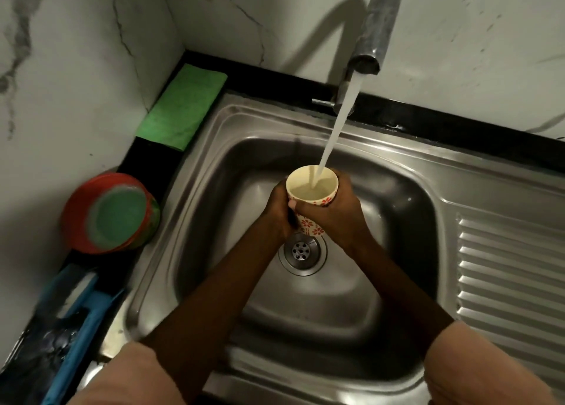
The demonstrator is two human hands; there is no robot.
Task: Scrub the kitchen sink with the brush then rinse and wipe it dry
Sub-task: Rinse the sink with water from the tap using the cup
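Both hands hold a cream cup (312,184) with red flower print upright over the steel sink (397,196), just above the drain (302,253). My left hand (279,212) wraps its left side and my right hand (336,212) wraps its right side. Water streams from the tap (374,34) into the cup, which is partly filled. A folded green cloth (183,108) lies on the black counter at the sink's back left corner. No brush is clearly in view.
A red round container with a green scrub pad (113,215) sits left of the sink. Blue items (76,313) lie at the near left, blurred. The ribbed drainboard (507,270) extends to the right. Marble-patterned walls close the back and left.
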